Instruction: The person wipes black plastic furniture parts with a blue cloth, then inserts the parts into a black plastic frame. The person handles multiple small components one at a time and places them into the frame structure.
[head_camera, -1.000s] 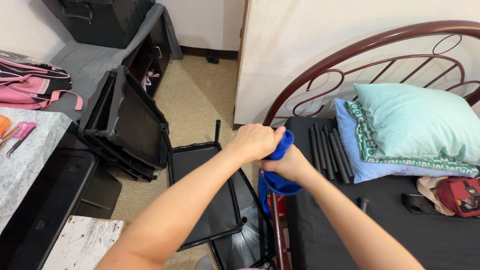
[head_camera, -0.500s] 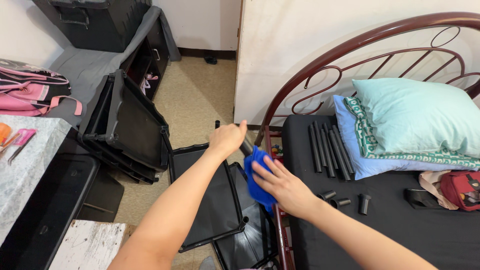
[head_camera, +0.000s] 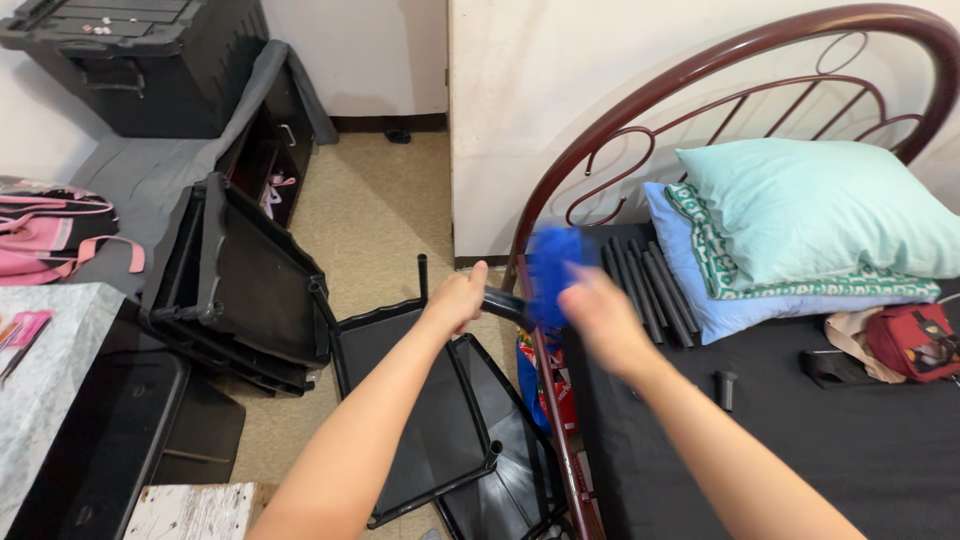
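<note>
Black tube (head_camera: 503, 300), short and dark, was gripped at one end in the closed left hand (head_camera: 455, 298), while the blurred right hand (head_camera: 598, 318) pressed a blue cloth (head_camera: 553, 262) against its other end; how tightly the right fingers closed could not be told. The work sat between both hands, just above the maroon bed frame rail (head_camera: 548, 390), with black shelf trays (head_camera: 430, 420) on the floor below left and the black mattress (head_camera: 800, 450) to the right. Farther off, spare black tubes (head_camera: 650, 290) lay beside the pillows (head_camera: 800, 220), well apart from the hands.
</note>
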